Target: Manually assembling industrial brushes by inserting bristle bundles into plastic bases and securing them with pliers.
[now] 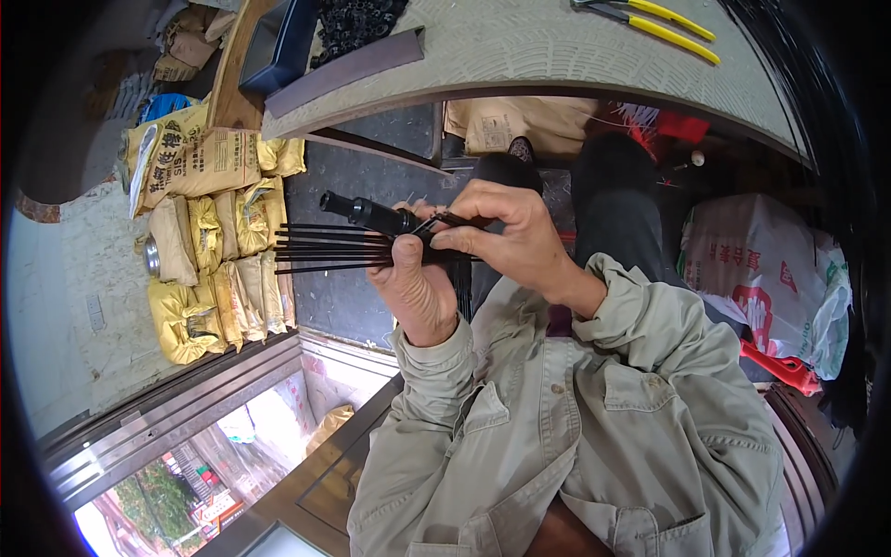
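Observation:
Before my body, my left hand (416, 290) is closed around a black umbrella-like frame (371, 215), its thumb pointing up. From this grip a thick, stepped black tube slants up to the left. Beneath the tube, several thin black ribs (325, 249) stick out to the left, nearly parallel. My right hand (510, 227) reaches in from the right, thumb and forefinger pinched on a thin dark piece (455, 220) at the frame's hub. The fingers partly hide the joint there, so its exact shape cannot be told.
Beyond my hands stands a worktable (520, 56) with yellow-handled pliers (668, 28), a dark curved strip (348, 72), a heap of small black parts (357, 23) and a blue bin (278, 46). Yellow and brown sacks (223, 232) lie at left, a white bag (756, 265) at right.

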`<state>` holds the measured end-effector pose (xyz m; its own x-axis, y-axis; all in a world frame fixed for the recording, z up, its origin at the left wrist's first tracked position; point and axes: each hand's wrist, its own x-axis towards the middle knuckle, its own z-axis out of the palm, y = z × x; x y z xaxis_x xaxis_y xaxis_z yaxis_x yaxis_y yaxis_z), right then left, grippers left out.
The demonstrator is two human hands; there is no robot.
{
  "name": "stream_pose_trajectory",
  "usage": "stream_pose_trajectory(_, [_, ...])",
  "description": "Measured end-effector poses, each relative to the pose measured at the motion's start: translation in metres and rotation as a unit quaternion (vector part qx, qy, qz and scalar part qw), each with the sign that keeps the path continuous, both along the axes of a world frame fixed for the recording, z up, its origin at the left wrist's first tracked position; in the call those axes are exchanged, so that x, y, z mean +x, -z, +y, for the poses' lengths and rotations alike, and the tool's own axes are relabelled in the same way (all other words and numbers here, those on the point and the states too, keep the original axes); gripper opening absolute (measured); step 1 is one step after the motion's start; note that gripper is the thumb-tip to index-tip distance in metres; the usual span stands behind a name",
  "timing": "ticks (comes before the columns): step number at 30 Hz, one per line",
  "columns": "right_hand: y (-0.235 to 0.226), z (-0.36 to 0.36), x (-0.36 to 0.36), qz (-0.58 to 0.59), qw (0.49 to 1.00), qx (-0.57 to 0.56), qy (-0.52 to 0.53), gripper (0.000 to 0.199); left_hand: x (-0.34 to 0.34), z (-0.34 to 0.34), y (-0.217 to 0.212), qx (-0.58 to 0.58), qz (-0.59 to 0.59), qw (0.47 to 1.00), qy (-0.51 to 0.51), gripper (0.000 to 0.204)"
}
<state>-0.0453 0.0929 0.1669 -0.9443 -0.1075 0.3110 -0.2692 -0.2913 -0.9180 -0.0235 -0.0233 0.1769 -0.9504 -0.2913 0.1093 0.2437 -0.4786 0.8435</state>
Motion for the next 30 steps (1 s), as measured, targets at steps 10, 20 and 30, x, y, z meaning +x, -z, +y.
stream_pose_trajectory(10, [-0.006,0.011,-0.005,-0.059,0.993,-0.024,-0.100,0.016,0.002,0.018,-0.006,0.011,0.028,0.997,-0.075,0.042])
stream_pose_trajectory(20, [0.000,0.018,-0.004,-0.079,0.982,-0.103,-0.139,0.015,0.004,0.023,-0.005,-0.067,0.071,0.995,-0.025,0.041])
stream_pose_trajectory(30, [0.000,0.015,0.004,-0.091,0.977,-0.108,-0.157,0.013,0.008,0.014,-0.004,0.016,0.031,0.999,0.036,0.038])
